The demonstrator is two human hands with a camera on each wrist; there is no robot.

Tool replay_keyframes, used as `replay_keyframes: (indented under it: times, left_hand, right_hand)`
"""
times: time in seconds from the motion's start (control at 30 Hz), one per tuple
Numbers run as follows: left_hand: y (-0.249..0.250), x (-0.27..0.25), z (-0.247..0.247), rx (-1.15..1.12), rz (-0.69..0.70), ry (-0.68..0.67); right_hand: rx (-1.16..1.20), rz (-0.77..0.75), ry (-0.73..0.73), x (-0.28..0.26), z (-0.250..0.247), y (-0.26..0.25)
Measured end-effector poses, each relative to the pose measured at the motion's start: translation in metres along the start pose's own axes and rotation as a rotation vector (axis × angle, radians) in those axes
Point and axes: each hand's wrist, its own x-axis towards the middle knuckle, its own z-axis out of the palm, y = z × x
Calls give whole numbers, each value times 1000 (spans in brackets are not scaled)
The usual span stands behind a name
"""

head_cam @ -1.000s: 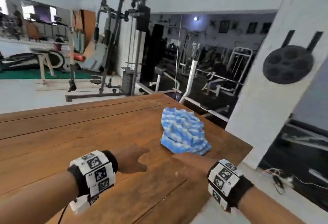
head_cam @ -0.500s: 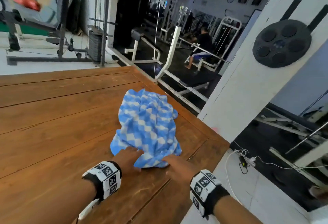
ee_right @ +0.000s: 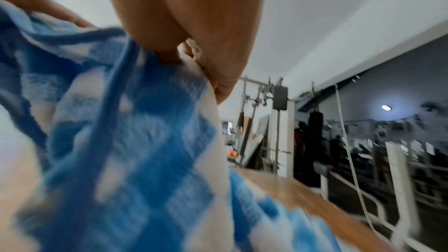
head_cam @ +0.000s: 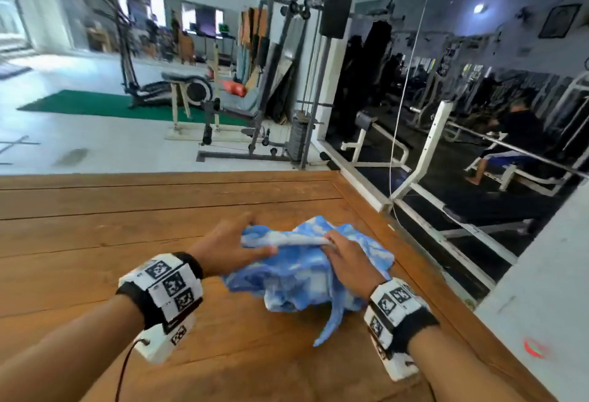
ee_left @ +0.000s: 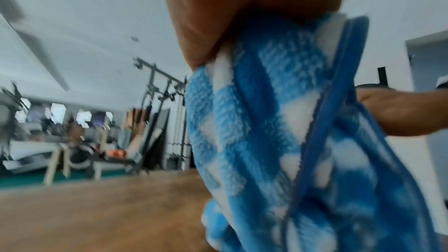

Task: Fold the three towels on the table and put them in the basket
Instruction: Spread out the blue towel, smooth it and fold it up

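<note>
Legible text: none; the wristbands (head_cam: 167,283) carry only black-and-white square code markers, and the framed wall pictures (head_cam: 558,20) are too blurred to read.

towel (head_cam: 306,274): blue-white check | table (head_cam: 127,226): brown wood | wristbands (head_cam: 165,287): black-white squares

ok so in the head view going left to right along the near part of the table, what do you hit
left hand → blue checked towel → right hand → right edge of the wooden table
</note>
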Motion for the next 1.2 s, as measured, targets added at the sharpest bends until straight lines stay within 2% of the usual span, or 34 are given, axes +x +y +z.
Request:
replay_keyframes:
  times: [0.1,0.17,0.23,0.33,0.47,0.53,0.63,0.7,0.73,0.77,0.87,0.93,0.97,1.03,1.1,1.13,1.2]
  left_hand:
    - [5,-22,-44,267,-24,59]
    - [3,-38,-68,351,-63,130]
    - [-2,-52,-91,315,-80,251]
    - [-4,-67,-124,275,-57,414]
    - [1,-80,-160,295,-72,558]
    - [-8,-87,-181,277,-112,614]
    - [-36,-98,-210,359,-286,599]
    - [-54,-107,-223,460,-422,543]
    - [-63,-111,-227,446,-428,509]
    - [-67,-113,-228,384,-368,471]
    - [-51,-119,-218,39,-39,320]
    - [-47,-115,-206,-13,52,218]
    - [-52,-112,-201,3,92,214]
    - [-63,-115,-204,-2,123,327]
    - [-76,-122,-216,-125,90,482]
    - [-84,-125,-224,-180,70,538]
    - [-98,-130,-234,-187,32,608]
  right_hand:
    - [0,-168,91,26,-36,-51]
    - [-199,-283,33,28,-54,-85]
    - [-494,-399,-35,29,-59,-107]
    - [-646,-537,-87,44,-45,-123]
    - [-496,-393,79,71,-32,-139]
    - [-380,-348,113,80,-34,-148]
    - [-128,-324,49,88,-39,-168]
    - [-2,-382,52,88,-38,-193]
    - [27,-417,63,87,-34,-208]
    - [49,-454,65,87,-27,-225]
    - [89,-572,-8,81,2,-279]
    - [75,-613,-76,77,24,-308]
    - [48,-620,-109,75,34,-317]
    - [-90,-577,-221,75,48,-318]
    - [-234,-433,-345,76,58,-301]
    - [-224,-370,-374,75,62,-293]
    - [-118,-298,-313,73,70,-284]
